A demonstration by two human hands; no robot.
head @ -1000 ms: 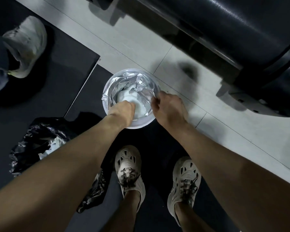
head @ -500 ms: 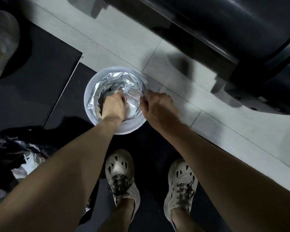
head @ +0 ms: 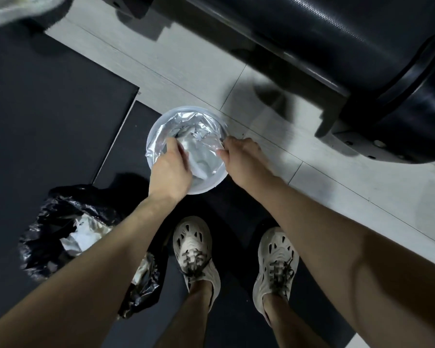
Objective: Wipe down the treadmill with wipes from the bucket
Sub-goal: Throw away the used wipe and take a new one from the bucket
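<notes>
Down at the lower left, on the dark floor mat (head: 48, 109), a black bin bag (head: 48, 222) lies slumped open with crumpled foil and white scraps showing in its mouth. Just to its right the person's left arm reaches down to the bucket (head: 199, 190), a round white tub that stands on the mat's edge where it meets the pale floor tiles (head: 337, 192).

The left hand (head: 170, 172) hangs over the bucket's left side, its fingers bent down into the silver foil liner (head: 186, 124). The tips are hidden behind the back of the hand, so I cannot tell whether they grasp the foil, the wipe or nothing.

Inside the liner sits a white wipe (head: 202, 156), bunched up in the middle of the opening and touching the left hand's edge.

The right hand (head: 241, 156) is at the bucket's right rim, its fingers clenched in a pinch on the foil's right edge.

Below the bucket the person's two pale perforated shoes (head: 194, 249) stand side by side on the mat.

Across the top right runs the black treadmill (head: 312, 33), its base resting on the tiles, near the bucket but not touching it.
</notes>
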